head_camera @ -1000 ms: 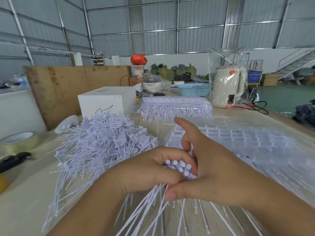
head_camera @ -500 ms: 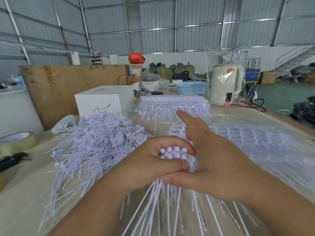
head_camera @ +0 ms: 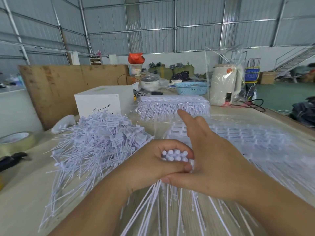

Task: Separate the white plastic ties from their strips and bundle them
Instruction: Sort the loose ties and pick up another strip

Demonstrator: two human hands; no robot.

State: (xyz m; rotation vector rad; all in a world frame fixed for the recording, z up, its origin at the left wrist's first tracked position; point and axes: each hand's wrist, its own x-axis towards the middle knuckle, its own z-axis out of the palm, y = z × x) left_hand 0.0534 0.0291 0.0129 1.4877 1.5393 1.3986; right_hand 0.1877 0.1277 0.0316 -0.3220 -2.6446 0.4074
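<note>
My left hand (head_camera: 153, 165) grips a bundle of white plastic ties (head_camera: 175, 155) by their round heads, and the long tails fan out toward me. My right hand (head_camera: 213, 160) lies against the bundle from the right, thumb under it and index finger pointing up and away. A large loose pile of separated ties (head_camera: 95, 143) lies to the left. Ties still joined in strips (head_camera: 247, 138) are spread flat on the right under clear plastic. A bagged pack of ties (head_camera: 172, 106) sits farther back.
A white box (head_camera: 102, 99) stands behind the loose pile. A tape roll (head_camera: 15, 142) and a black tool (head_camera: 12, 159) lie at the left edge. A white kettle (head_camera: 225, 84) in plastic, a blue basket (head_camera: 191, 87) and cables sit at the back right.
Both hands rose slightly with the bundle. My right index finger straightened and now points farther up, and the thumb shifted under the ties.
</note>
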